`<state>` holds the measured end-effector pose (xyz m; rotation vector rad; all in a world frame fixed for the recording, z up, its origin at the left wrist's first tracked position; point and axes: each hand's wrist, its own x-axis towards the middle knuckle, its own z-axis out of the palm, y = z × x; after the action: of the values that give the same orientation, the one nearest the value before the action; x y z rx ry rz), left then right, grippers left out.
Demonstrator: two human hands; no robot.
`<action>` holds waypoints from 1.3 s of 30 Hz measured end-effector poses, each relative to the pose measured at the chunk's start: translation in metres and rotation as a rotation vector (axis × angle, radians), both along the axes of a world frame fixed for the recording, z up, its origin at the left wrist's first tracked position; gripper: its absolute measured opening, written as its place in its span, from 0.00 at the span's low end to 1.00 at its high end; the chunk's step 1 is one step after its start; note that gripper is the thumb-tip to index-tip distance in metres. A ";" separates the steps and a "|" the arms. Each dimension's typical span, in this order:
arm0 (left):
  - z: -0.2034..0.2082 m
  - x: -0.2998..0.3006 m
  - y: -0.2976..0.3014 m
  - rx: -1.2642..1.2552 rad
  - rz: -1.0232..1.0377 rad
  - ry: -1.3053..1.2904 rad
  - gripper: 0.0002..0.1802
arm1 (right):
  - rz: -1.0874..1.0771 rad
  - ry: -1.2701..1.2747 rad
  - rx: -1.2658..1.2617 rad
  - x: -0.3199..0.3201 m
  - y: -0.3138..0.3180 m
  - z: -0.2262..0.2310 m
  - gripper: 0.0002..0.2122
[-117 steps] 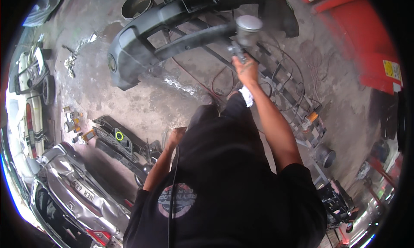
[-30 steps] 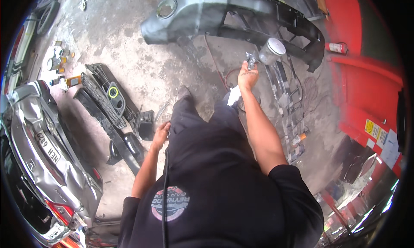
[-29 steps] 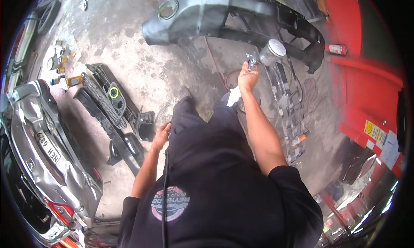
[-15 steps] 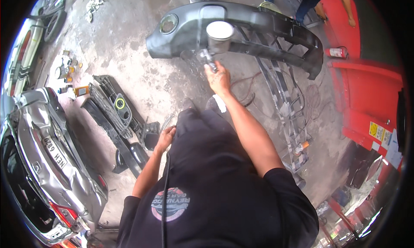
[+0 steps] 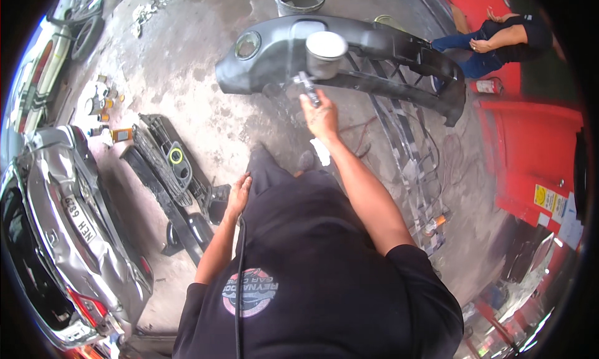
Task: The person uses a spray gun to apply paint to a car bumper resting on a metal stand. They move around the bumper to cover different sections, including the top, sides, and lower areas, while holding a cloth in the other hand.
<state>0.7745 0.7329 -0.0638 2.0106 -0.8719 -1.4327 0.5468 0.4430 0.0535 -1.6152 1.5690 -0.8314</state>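
My right hand grips a spray gun with a white-lidded paint cup on top. In front of the gun lies a long dark-grey car bumper with a round opening at its left end; the cup hides part of its middle. Faint haze hangs between the gun and the bumper. My left hand is low beside my left thigh with its fingers curled; whatever they may hold is hidden. A black hose runs down the front of my shirt, passing close to my left wrist.
A frame stand extends under the bumper. A bucket stands behind it. Black trim parts, cans and a dented silver tailgate are at left. Red panels stand at right, near another person.
The view has shifted slightly, and my legs have spread, the left one moving left. My left hand has risen a little along my thigh. The other person has come further into view, hands drawn together.
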 end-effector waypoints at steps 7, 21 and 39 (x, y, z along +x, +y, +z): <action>-0.010 0.066 -0.035 0.004 -0.091 0.095 0.29 | -0.036 -0.020 0.037 0.012 -0.022 0.021 0.17; -0.052 0.213 0.000 0.415 -0.169 0.130 0.25 | -0.539 0.485 -0.152 -0.012 -0.066 0.066 0.16; -0.084 0.241 -0.015 0.276 -0.169 0.147 0.23 | -0.368 0.521 -0.021 0.079 -0.104 0.096 0.15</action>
<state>1.0151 0.7176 -0.1480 2.0320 -0.8340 -1.8582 0.6253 0.3394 0.1497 -1.6678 2.2798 -0.6351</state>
